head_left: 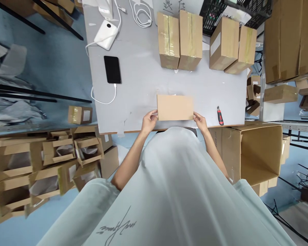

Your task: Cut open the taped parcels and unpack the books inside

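Brown cardboard is showing mid-view: a plain box (175, 107) is sitting at the near edge of the table (141, 82), between both hands. I am pinching its left end, near the lower corner, with the fingers of the left hand (149, 121); those of the right hand (200, 122) are pinching its right end, also low. Whether the box is resting on the surface or being held just above it, I cannot tell. To its right, a red-and-black cutter (220, 117) is lying loose. At left, a black phone (112, 69) is lying with a white cable (115, 89) plugged in. Toward the back, two taped cartons (169, 41) are standing side by side; a second pair (224, 42) is standing to their right, near a black crate (209, 20).
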A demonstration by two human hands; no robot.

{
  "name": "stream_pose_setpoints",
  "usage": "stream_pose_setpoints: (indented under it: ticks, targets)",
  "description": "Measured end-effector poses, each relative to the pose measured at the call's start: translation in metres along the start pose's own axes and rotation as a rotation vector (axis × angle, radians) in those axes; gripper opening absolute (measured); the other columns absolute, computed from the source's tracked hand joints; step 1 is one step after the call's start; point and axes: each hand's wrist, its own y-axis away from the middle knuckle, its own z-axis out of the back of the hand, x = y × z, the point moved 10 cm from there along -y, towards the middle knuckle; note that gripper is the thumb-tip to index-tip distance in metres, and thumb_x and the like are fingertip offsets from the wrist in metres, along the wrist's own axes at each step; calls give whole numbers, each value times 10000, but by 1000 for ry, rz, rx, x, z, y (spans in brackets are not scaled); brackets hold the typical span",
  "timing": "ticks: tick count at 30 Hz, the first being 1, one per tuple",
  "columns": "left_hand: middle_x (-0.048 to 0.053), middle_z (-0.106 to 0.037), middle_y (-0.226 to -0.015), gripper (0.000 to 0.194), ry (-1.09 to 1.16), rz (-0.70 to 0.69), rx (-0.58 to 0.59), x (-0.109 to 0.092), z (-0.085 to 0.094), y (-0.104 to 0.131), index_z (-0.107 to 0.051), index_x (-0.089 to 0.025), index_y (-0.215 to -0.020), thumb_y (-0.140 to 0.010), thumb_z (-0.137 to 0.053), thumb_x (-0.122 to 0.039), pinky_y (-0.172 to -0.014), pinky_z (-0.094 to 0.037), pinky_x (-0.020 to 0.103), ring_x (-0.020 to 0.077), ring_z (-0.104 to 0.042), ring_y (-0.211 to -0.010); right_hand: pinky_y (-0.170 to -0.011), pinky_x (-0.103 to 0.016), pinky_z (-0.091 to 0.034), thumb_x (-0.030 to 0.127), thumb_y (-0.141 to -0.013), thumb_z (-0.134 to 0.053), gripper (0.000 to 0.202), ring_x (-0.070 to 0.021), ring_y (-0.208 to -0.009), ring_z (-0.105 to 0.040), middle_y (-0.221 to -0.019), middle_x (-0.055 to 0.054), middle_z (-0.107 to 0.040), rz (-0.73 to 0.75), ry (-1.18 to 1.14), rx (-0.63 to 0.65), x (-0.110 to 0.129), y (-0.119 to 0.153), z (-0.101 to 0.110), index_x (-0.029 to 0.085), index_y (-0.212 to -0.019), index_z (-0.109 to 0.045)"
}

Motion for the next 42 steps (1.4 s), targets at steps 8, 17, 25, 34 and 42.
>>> stream_pose_setpoints:
  ticks: [8,17,25,34,42]
  targets:
    - [154,-821,-1452,471,-64,126,27,35,3,10,-793,-171,-1362,-914,-667,-249,-1298,-555,545,339,-772,-1386,-1221,-595,-603,504,-971,-730,552,-352,-1459,-723,-1630,-175,-729,-228,11,-49,-46,13,1,213,-1435,-799]
    - [156,-858,-1345,468,-110,112,52,38,-12,21,-825,-152,-1299,-864,-678,-238,-1212,-618,532,329,-827,-1195,-1271,-605,-564,457,-912,-719,435,-338,-1393,-749,-1373,-80,-869,-169,42,0,-40,20,-18,238,-1257,-867]
    - [138,-825,-1344,394,-110,-63,-16,-17,7,22,-844,-183,-1291,-974,-718,-380,-1154,-663,486,312,-804,-1255,-1316,-567,-523,515,-931,-734,589,-341,-1397,-746,-1547,-145,-781,35,67,-5,12,19,1,213,-1428,-828]
    - [97,-770,-1162,365,-97,-200,-115,-53,16,21,-868,-198,-1279,-971,-718,-324,-1122,-685,468,278,-809,-1146,-1216,-575,-597,615,-970,-757,672,-332,-1313,-723,-1424,-162,-717,70,125,5,37,5,7,260,-1540,-782]
    - [149,-800,-1348,440,8,-135,-133,-30,16,17,-826,-186,-1335,-979,-712,-418,-1144,-661,469,294,-798,-1256,-1250,-601,-566,697,-956,-752,731,-348,-1354,-723,-1535,-177,-730,27,54,-21,19,2,5,256,-1539,-757]
